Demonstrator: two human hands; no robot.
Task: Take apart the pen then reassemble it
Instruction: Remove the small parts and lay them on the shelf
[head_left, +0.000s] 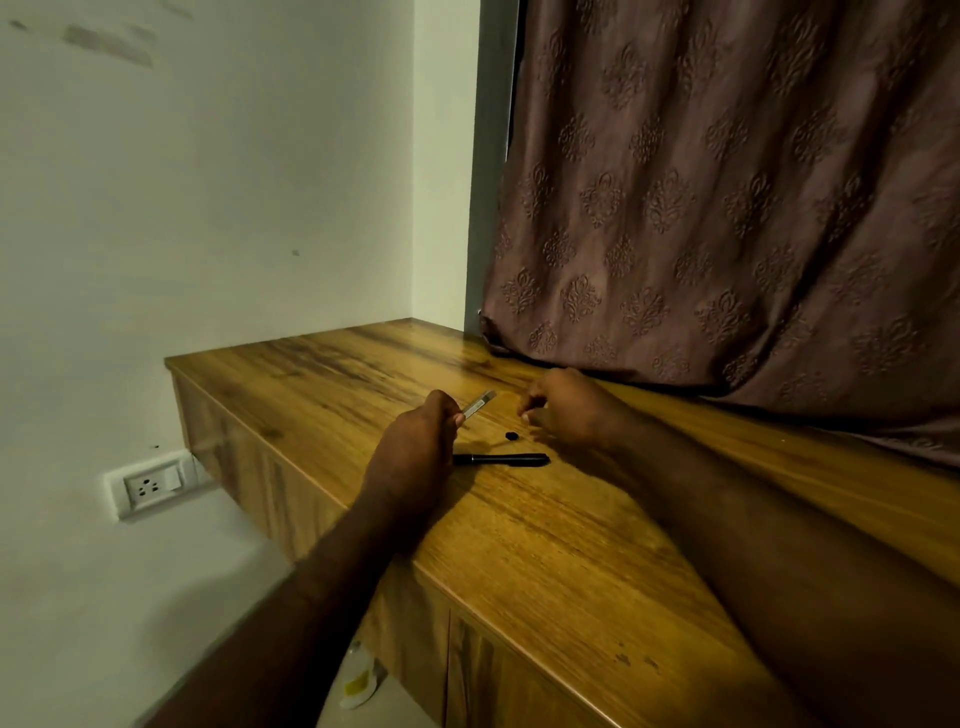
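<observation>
Room: dim corner with a pale wall, a wall socket (153, 486) low on the left, and a brown patterned curtain (727, 208) draped onto the back of a wooden worktop (571, 545).
Left hand (421, 441): its fingers were curled tight round one end of a pale barrel piece (479, 404), with the free end poking toward the other hand.
Right hand (569, 410): low over the worktop, fingers curled inward. Honestly couldn't tell if it pinched something tiny or nothing.
Pen bits: the long black pen body (501, 459) lay flat between the two hands, and a small black piece (511, 435) sat just beside the right hand, apart from the body.
Stage: looked like the pen was in pieces, I'd guess.
Risk: that little black piece was loose right by the right hand, so one careless sweep could flick it off the worktop. The round body could also roll if nudged.
</observation>
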